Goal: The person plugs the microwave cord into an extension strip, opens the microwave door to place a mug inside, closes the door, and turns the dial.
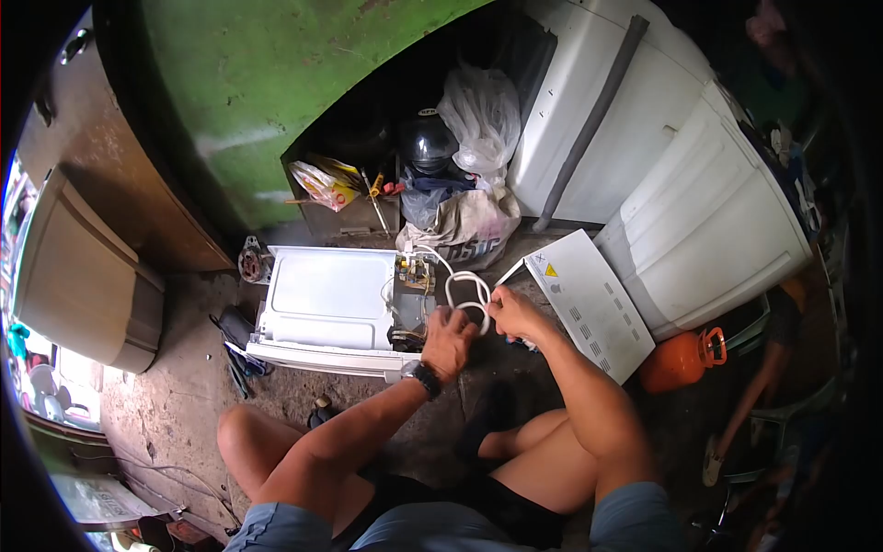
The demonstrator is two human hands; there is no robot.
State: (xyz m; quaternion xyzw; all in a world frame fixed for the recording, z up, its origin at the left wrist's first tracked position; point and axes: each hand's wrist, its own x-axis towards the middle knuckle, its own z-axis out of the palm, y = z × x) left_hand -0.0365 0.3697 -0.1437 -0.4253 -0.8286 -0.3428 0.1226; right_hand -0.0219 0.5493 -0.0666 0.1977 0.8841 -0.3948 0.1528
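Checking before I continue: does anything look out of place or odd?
Yes: the white appliance looks opened, its internal components exposed, with a vented panel apart to its right. The white cord loops loosely at the right hand.

The person's right hand [517,313] pinched a looped white cord [467,275], while the left hand [449,344], a watch [422,376] at its wrist, curled just beside it. A white appliance [322,294] lay on the floor [184,359], its wiring [416,272] exposed. A white panel [593,299] bearing a yellow label [551,270] rested near an orange cylinder [673,361].
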